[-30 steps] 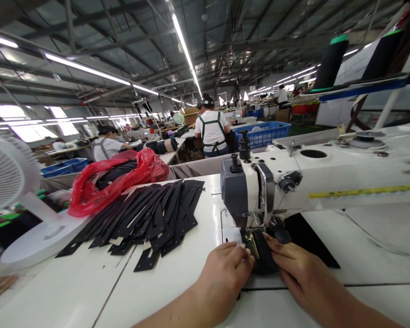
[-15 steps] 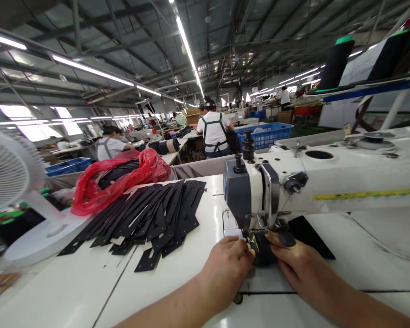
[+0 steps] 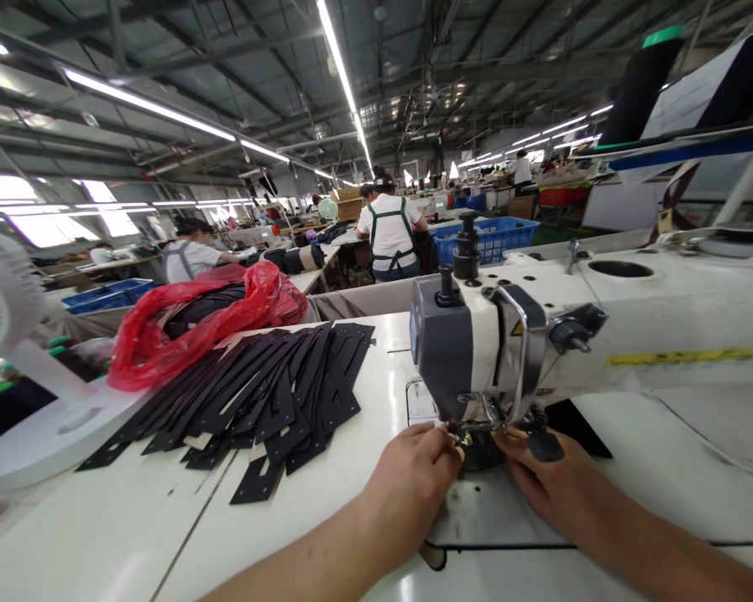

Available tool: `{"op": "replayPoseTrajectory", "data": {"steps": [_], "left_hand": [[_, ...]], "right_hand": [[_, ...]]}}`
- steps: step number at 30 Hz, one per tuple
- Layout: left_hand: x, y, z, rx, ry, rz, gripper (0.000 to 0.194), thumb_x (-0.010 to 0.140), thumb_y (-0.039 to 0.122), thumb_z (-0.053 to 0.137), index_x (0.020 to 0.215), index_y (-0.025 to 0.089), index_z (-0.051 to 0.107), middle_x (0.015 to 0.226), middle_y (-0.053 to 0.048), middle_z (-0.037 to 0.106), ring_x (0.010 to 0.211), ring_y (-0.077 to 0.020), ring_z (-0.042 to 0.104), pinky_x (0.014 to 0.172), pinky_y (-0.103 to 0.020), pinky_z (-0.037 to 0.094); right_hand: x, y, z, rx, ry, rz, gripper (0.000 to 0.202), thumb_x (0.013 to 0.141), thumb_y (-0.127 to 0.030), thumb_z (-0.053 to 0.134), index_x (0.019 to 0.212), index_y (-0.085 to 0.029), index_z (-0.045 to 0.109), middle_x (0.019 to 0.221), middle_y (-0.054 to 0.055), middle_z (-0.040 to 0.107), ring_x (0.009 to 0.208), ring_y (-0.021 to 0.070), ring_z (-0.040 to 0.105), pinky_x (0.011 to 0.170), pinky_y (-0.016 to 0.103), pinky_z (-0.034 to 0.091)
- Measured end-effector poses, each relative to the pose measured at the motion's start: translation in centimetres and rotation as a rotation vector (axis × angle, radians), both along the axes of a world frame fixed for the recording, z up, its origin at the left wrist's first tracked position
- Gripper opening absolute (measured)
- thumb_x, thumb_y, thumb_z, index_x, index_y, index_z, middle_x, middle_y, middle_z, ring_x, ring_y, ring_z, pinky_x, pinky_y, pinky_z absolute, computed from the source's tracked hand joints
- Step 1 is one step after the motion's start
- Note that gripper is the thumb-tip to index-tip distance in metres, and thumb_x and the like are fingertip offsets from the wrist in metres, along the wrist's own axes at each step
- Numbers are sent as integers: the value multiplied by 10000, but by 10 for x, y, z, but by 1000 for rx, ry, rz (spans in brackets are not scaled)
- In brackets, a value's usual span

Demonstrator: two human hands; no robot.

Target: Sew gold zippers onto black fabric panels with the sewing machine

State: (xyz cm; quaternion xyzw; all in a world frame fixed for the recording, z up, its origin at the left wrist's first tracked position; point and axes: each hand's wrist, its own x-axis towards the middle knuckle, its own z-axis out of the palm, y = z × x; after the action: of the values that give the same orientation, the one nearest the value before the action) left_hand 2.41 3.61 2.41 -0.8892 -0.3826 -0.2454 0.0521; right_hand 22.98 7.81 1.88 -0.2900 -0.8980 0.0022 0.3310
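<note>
A black fabric piece (image 3: 480, 454) with a short row of gold zipper teeth (image 3: 467, 438) lies under the needle area of a white and grey sewing machine (image 3: 443, 347). My left hand (image 3: 414, 468) is closed, thumb and fingers pinching the left edge of this piece beside the teeth. On the other side, my right hand (image 3: 549, 472) grips the piece's right edge with bent fingers. A dark oval machine part (image 3: 545, 446) covers some of those fingers. The needle's contact with the fabric is hidden behind the presser parts.
Flat black strips (image 3: 276, 385) with slots lie fanned out on the white table (image 3: 326, 535). Behind them sits a red plastic bag (image 3: 138, 343); a white fan (image 3: 69, 418) stands at far left. Thread cones (image 3: 643, 88) rise at right. Co-workers (image 3: 390, 226) sit beyond, near a blue crate (image 3: 495, 241).
The fabric piece has slid away from me under the machine head, and less of the zipper teeth shows. Both hands stay on it. The view has shifted slightly closer to the machine.
</note>
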Motion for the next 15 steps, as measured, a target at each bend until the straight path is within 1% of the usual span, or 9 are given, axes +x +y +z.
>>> {"op": "replayPoseTrajectory", "data": {"steps": [4, 10, 15], "left_hand": [[0, 1, 3, 2, -1, -13, 156, 889, 122, 445, 920, 117, 598, 859, -91, 615, 874, -208, 591, 840, -343, 497], [-3, 2, 3, -10, -14, -28, 141, 883, 126, 464, 921, 132, 600, 903, -82, 626, 899, -200, 598, 898, -352, 467], [-4, 2, 0, -9, -27, -32, 135, 876, 121, 480, 921, 151, 604, 923, -67, 634, 923, -185, 598, 920, -340, 448]], "right_hand": [[0, 2, -1, 6, 10, 1, 272, 810, -104, 377, 811, -193, 634, 801, 59, 681, 787, 182, 651, 725, 287, 529], [0, 4, -3, 13, -12, -15, 264, 801, -99, 367, 760, -197, 609, 779, 52, 677, 795, 185, 653, 739, 295, 524], [0, 3, -1, -18, -16, 1, 254, 803, -93, 379, 798, -187, 615, 819, 58, 682, 812, 183, 653, 749, 291, 523]]}}
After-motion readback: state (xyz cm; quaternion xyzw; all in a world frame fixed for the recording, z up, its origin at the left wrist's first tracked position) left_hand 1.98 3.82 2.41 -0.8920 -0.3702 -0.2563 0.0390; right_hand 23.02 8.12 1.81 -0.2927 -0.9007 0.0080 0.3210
